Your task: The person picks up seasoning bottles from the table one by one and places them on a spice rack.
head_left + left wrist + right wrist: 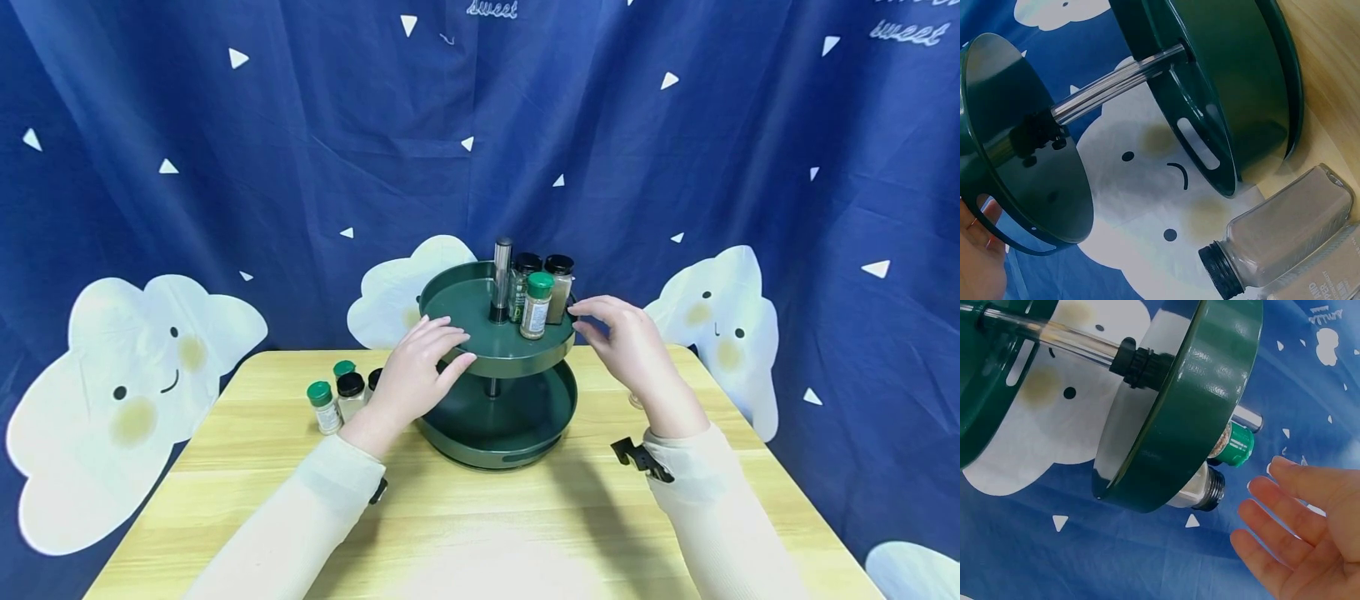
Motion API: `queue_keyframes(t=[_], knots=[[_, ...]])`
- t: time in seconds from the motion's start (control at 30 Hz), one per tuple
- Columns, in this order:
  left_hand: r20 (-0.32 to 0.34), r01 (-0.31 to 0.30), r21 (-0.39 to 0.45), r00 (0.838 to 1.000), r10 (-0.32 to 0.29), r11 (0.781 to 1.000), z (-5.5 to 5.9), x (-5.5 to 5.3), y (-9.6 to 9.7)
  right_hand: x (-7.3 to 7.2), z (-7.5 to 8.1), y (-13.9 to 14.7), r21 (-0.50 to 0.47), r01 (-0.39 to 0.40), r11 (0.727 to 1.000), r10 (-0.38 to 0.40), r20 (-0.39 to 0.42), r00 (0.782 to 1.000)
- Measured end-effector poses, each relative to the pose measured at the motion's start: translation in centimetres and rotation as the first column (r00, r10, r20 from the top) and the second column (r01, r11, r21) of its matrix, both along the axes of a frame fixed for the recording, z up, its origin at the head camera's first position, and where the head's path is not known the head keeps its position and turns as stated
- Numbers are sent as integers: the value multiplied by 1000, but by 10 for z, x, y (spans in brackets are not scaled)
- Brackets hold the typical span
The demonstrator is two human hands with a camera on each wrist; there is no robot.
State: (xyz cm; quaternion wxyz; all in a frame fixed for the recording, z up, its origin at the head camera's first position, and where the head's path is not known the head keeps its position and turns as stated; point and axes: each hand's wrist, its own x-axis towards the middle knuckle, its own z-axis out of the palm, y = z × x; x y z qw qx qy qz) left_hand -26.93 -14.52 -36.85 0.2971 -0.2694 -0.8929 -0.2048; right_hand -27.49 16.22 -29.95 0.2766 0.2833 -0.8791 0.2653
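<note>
A dark green two-tier turntable rack stands on the table, with an upper tray [465, 304], a lower tray [517, 421] and a metal centre post [502, 271]. On the upper tray's right side stand a green-capped spice jar [536, 317] and two black-capped spice jars [557, 298]. My left hand [420, 367] is at the upper tray's front left rim, its fingers loosely extended; in the left wrist view the fingers lie by the slot in the rim. My right hand [633, 354] is just right of the jars, fingers spread and holding nothing in the right wrist view.
Left of the rack, several spice jars with green and black caps stand on the wooden table, among them a green-capped jar [326, 410] and a black-capped jar [350, 398]. A small object [635, 401] is mostly hidden behind my right wrist. A blue cloud-patterned curtain [300, 167] hangs behind.
</note>
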Motion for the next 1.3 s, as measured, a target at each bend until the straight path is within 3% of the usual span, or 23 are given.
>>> queue_keyframes(t=[1.0, 1.3], knots=[[11, 1, 10, 1000, -1, 1000, 2, 0, 0, 0, -16, 22, -13, 47, 999, -47, 15, 999], [12, 0, 16, 1000, 0, 1000, 1, 0, 1, 1, -17, 30, 9, 89, 996, -89, 76, 993]])
